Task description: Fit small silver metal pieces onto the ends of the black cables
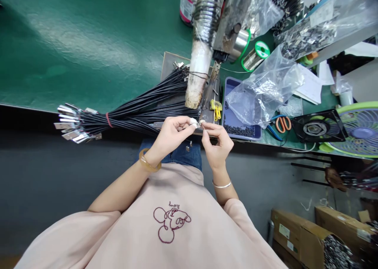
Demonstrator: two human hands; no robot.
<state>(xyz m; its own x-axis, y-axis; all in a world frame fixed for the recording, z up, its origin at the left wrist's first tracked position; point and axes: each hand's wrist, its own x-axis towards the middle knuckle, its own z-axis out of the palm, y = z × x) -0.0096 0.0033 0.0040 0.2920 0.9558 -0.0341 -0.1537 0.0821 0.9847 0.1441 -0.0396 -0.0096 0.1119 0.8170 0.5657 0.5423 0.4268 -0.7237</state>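
Metal terminal point(194, 122), small and shiny, sits pinched in the fingertips of my left hand point(171, 133), at the near edge of the green counter point(88, 45). My right hand point(217, 143) touches it from the right, pinching something thin I cannot make out. Just beyond lies a bundle of black cables point(141, 109), smooth and round, banded in red, fanning left into flat silvery tabs. A blue tray point(233, 121) of dark bits lies right.

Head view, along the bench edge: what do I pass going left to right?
Metal terminals → red band on the black cable bundle → left hand → right hand → blue tray → orange-handled scissors → black fan → green fan.
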